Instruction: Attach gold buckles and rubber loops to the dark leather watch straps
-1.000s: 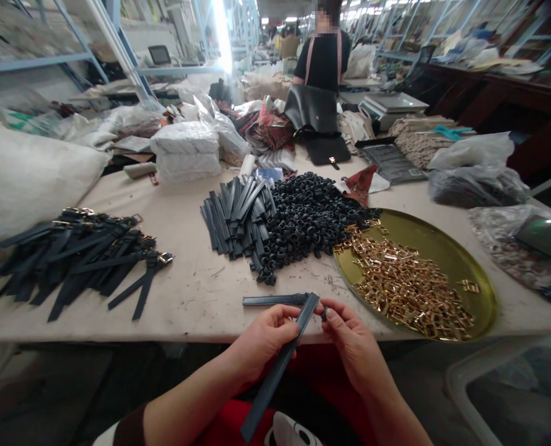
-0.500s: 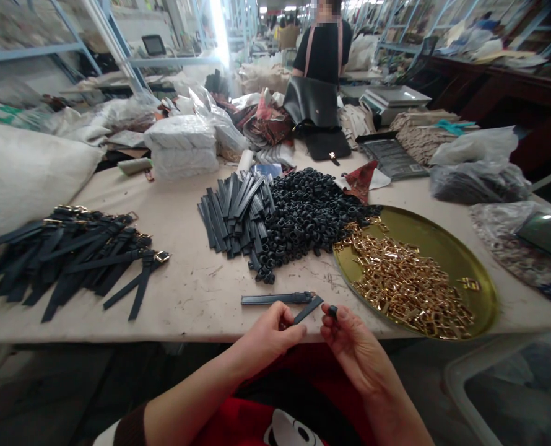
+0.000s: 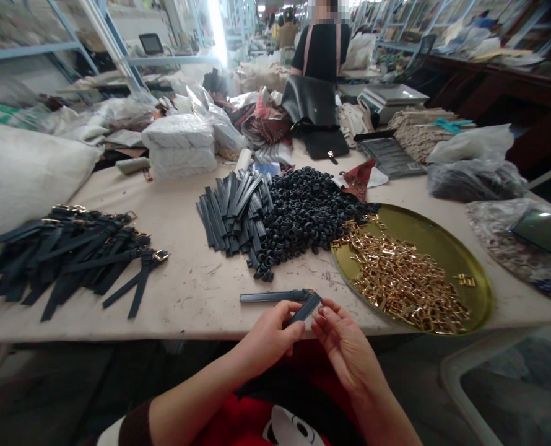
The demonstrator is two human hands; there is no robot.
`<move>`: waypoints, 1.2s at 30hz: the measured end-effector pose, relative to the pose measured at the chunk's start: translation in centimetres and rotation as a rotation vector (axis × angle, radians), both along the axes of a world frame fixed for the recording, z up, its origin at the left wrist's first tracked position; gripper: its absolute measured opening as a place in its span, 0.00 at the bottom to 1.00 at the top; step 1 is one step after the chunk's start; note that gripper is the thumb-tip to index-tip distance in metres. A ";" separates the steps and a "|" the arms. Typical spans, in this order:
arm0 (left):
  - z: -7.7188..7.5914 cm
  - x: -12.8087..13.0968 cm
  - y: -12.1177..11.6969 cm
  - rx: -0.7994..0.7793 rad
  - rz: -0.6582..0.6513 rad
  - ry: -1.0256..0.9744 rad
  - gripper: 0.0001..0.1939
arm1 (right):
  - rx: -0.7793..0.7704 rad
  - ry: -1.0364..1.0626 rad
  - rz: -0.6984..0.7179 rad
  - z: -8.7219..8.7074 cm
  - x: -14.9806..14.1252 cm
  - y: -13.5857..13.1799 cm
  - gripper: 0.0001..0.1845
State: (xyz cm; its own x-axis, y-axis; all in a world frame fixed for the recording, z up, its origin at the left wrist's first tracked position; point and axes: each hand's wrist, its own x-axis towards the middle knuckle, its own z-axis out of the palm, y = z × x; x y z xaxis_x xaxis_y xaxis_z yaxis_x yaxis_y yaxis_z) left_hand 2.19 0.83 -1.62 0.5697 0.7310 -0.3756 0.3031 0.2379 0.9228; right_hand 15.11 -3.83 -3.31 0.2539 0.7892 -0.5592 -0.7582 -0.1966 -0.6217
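Note:
My left hand (image 3: 268,337) pinches a dark strap (image 3: 304,308) near its end, at the table's front edge. My right hand (image 3: 343,337) meets that end with its fingertips closed, probably on a small black loop that I cannot see now. A second dark strap (image 3: 273,297) lies flat on the table just beyond my hands. Further back lie a bundle of bare straps (image 3: 236,210) and a heap of black loops (image 3: 303,210). The round gold tray (image 3: 442,238) at the right holds several gold buckles (image 3: 405,282).
A pile of straps with buckles fitted (image 3: 66,254) lies at the left. White sacks (image 3: 20,173), plastic bags (image 3: 475,179) and a black handbag (image 3: 310,102) crowd the table's back. A person in a black top (image 3: 322,49) stands at the far side.
The long strap that hung down across my lap has been drawn in, so only its short end shows. My right hand has closed in onto that end.

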 end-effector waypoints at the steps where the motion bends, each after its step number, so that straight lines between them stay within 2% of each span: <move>1: -0.2 0.4 0.1 0.030 0.027 -0.002 0.12 | 0.030 -0.044 -0.001 -0.2 -0.4 0.3 0.15; 4: -0.8 0.9 0.6 0.041 0.140 -0.009 0.08 | 0.081 -0.164 -0.012 -0.6 -0.7 0.9 0.14; 7: -0.7 0.2 0.9 -0.031 0.161 -0.005 0.06 | 0.069 -0.227 0.010 -0.7 0.6 -0.4 0.14; 9: -0.4 -0.5 0.9 -0.072 0.161 -0.013 0.07 | 0.057 -0.273 0.118 -0.8 1.7 -2.6 0.12; 11: -0.2 -1.0 0.7 -0.094 0.147 -0.030 0.08 | 0.013 -0.370 0.339 -1.5 2.4 -5.3 0.11; 13: 0.0 -1.0 0.5 -0.085 0.117 -0.056 0.08 | -0.052 -0.593 0.568 -3.2 2.8 -7.7 0.12; 14: 0.0 -0.9 0.4 -0.074 0.100 -0.065 0.08 | -0.085 -0.761 0.630 -4.3 2.8 -8.6 0.12; 16: 0.2 -0.8 0.1 -0.056 0.081 -0.072 0.09 | -0.153 -1.152 0.629 -6.8 2.9 -9.5 0.13; 18: 0.6 -0.7 -0.2 -0.048 0.083 -0.067 0.09 | -0.215 -1.312 0.562 -8.9 3.1 -9.3 0.17; 20: 1.1 -0.9 -0.6 -0.047 0.091 -0.070 0.10 | -0.258 -1.364 0.528 -9.9 3.5 -8.6 0.19; 24: 1.7 -1.3 -1.7 -0.023 0.100 -0.096 0.11 | -0.235 -1.433 0.626 -9.5 3.1 -8.3 0.16; 27: 1.6 -1.5 -2.9 -0.033 0.090 -0.106 0.12 | -0.199 -1.473 0.754 -9.0 1.6 -8.9 0.09; 29: 1.3 -1.6 -3.7 -0.057 0.041 -0.085 0.12 | -0.206 -1.483 0.788 -9.0 0.7 -9.2 0.07; 33: 1.0 -2.2 -5.0 -0.077 -0.081 -0.038 0.10 | -0.181 -1.423 0.721 -7.9 0.8 -9.7 0.09; 35: 0.9 -2.6 -5.6 -0.096 -0.134 -0.022 0.09 | -0.151 -1.372 0.649 -6.4 1.3 -10.3 0.11; 36: 0.9 -2.7 -5.8 -0.113 -0.167 -0.014 0.09 | -0.118 -1.281 0.584 -5.4 1.5 -10.6 0.12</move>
State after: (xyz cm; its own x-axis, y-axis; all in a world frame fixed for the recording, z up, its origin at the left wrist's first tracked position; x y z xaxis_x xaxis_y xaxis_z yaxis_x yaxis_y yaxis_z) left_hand -0.50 -5.01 -0.74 0.6857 0.5794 -0.4407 0.3341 0.2874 0.8977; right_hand 16.57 -14.46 -8.69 0.2866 0.9213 -0.2630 0.5191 -0.3800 -0.7656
